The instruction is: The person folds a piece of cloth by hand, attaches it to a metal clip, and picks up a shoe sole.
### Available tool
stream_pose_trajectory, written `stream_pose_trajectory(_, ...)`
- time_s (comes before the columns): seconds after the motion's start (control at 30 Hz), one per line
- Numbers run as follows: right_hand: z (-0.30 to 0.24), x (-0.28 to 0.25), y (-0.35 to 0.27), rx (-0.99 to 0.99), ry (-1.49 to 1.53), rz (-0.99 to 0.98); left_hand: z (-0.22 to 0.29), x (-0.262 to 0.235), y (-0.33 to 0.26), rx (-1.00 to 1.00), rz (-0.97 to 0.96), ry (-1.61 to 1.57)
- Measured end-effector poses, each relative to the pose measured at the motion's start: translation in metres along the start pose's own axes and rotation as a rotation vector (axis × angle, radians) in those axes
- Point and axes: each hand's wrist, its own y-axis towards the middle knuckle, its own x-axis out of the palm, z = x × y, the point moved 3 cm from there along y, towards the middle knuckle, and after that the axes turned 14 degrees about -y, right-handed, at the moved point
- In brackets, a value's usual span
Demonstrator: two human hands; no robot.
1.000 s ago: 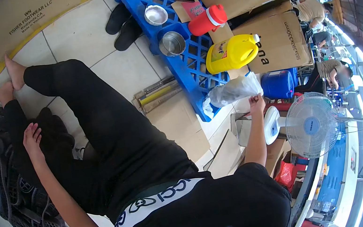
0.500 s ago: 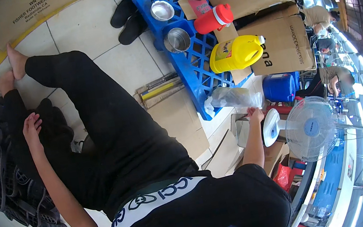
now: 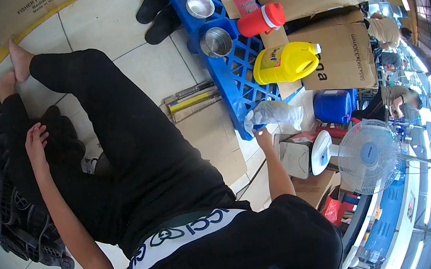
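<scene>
My left hand rests on my black-clothed leg, holding nothing, its fingers loosely curled and apart. On the other side, my right hand reaches out to the near corner of a blue plastic pallet. Its thumb and fingers look apart, just below a crumpled translucent plastic bag. Contact between fingertips and bag is too small to make out. Beyond the bag stand a yellow jug and a red bottle with a white band. Two metal bowls, one nearer and one farther, sit along the pallet.
Dark moulded shoe-like parts are heaped at the left. A white fan and a blue drum stand at the right. Black slippers lie beside the pallet. Cardboard boxes stand behind; people work farther off.
My right hand has moved left, from the bag's right end to below its left part. The bag has drawn in and looks more crumpled. My left hand stays on the leg.
</scene>
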Motion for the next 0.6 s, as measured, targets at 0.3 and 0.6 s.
stream_pose_trajectory(0.3,0.020,0.037,0.019,0.090,0.131,-0.389,-0.004,0.005,-0.004,0.000,-0.025,0.086)
stream_pose_trajectory(0.6,-0.128,-0.151,0.047,0.060,0.845,-0.604,0.014,0.011,0.004,0.076,-0.074,0.100)
